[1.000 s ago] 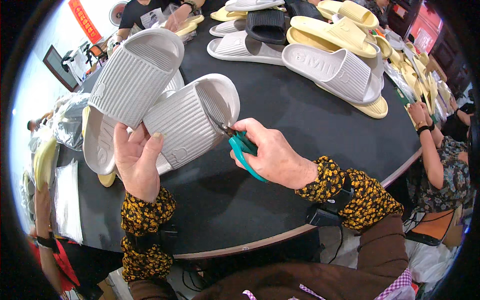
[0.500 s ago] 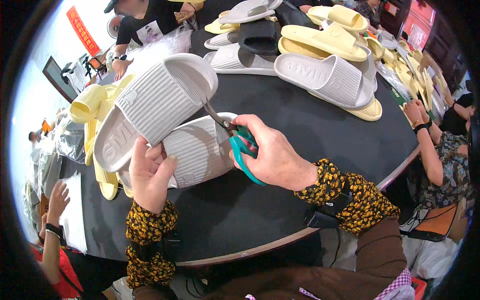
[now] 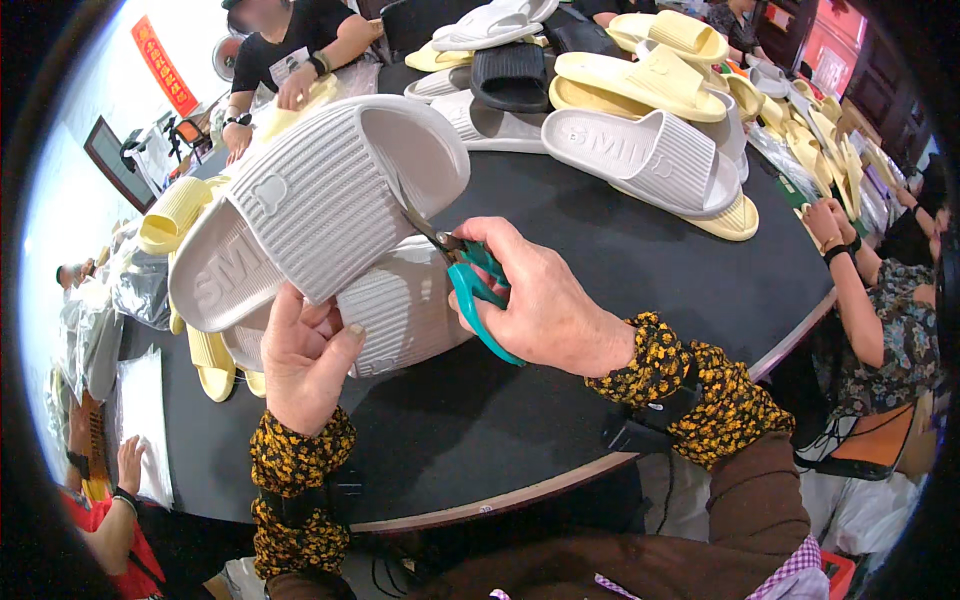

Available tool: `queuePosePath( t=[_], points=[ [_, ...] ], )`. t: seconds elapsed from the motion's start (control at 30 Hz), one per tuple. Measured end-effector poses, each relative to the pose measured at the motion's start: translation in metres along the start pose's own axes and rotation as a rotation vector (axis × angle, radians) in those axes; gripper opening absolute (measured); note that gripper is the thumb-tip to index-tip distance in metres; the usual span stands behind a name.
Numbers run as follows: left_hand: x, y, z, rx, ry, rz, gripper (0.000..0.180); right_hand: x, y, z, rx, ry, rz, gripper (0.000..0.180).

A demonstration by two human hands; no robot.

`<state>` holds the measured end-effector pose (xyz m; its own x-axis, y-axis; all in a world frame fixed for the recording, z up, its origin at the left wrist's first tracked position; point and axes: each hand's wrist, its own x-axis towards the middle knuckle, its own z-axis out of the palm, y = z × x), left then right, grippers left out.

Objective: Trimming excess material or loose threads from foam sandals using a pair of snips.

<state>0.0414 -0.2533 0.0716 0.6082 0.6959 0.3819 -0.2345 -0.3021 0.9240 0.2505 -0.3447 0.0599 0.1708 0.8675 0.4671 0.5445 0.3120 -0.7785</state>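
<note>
My left hand [image 3: 312, 360] grips a pair of light grey slide sandals, its thumb in front and its fingers curled behind. The upper grey slide [image 3: 320, 200] is tilted, with a ribbed strap and a small raised emblem. Behind and below it, the second grey slide [image 3: 400, 310] is partly covered. My right hand [image 3: 550, 295] holds small scissors [image 3: 478, 300] with teal handles. Their blades lie against the strap edge of the upper slide, near its opening. Whether the blades are fully closed is hard to see.
Several grey, yellow and black slides [image 3: 640, 85] are piled at the table's far side. Yellow slides [image 3: 175, 215] lie left, behind the held pair. White sheets [image 3: 145, 430] rest at the left edge of the dark table [image 3: 480, 420]. Other people work around it.
The upper slide has turned and come closer, and the scissors have shifted slightly left with it. Across the table, a person's hands now handle a yellow slide. At left, another person's hand has lowered.
</note>
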Motion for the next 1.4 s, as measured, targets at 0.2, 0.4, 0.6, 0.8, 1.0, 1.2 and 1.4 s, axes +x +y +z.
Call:
queuePosePath(
  t=[0.2,0.4,0.6,0.8,1.0,1.2,1.4],
  points=[
    [-0.003,0.004,0.001,0.009,-0.017,-0.046,0.064,0.002,-0.007,-0.003,0.080,0.027,-0.031,0.041],
    [-0.004,0.002,-0.001,0.032,-0.035,-0.024,0.061,0.004,-0.009,-0.003,0.074,0.077,-0.090,0.041],
    [-0.001,0.003,0.001,0.045,-0.037,-0.067,0.057,0.002,-0.006,-0.009,0.037,0.135,-0.134,0.038],
    [-0.006,0.004,-0.011,0.022,0.022,-0.008,0.056,0.015,0.005,-0.014,0.104,0.286,-0.119,0.038],
    [-0.005,-0.004,-0.010,-0.057,-0.013,-0.070,0.061,0.021,0.035,-0.027,0.104,0.307,0.010,0.052],
    [-0.004,-0.003,-0.008,-0.055,-0.017,-0.029,0.060,0.021,0.026,-0.031,0.697,0.118,0.215,0.064],
    [0.001,-0.007,-0.008,-0.004,-0.079,-0.134,0.062,0.021,0.023,-0.032,0.672,0.080,0.156,0.052]
  ],
)
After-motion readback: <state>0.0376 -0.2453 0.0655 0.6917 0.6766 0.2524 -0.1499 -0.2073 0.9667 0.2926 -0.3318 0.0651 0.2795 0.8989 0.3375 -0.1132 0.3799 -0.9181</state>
